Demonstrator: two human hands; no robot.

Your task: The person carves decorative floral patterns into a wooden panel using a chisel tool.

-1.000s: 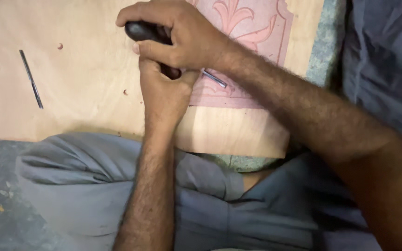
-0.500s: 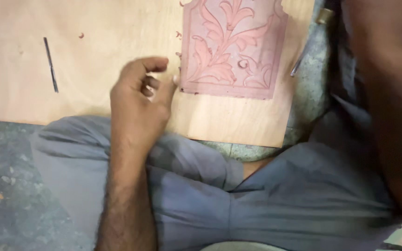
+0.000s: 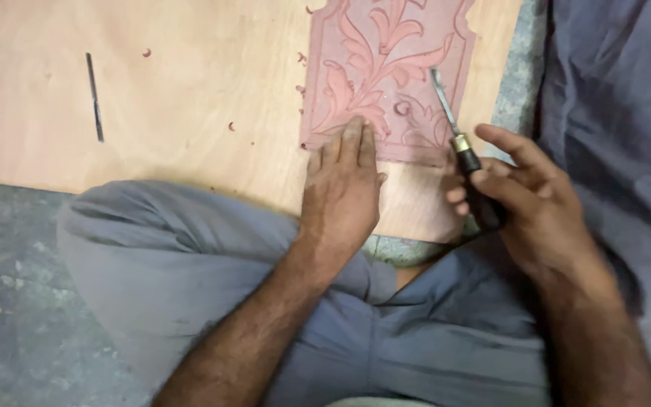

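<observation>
A pinkish-red carved panel (image 3: 389, 75) with a leaf and flower relief lies on a pale plywood board (image 3: 190, 98). My left hand (image 3: 343, 185) rests flat, fingers together, with the fingertips pressing the panel's lower edge. My right hand (image 3: 525, 200) holds a carving chisel (image 3: 461, 151) by its dark handle. The chisel's metal blade points up and left, with its tip over the panel's lower right part.
A thin dark metal tool (image 3: 94, 96) lies on the board at the left. Small wood chips are scattered near the panel. My grey-trousered legs (image 3: 212, 264) lie under the board's near edge. Grey concrete floor (image 3: 9, 301) shows at lower left.
Both hands gripped a dark-handled tool together a second ago. My right hand then left the view and has come back holding the chisel. My left hand has moved onto the panel's edge.
</observation>
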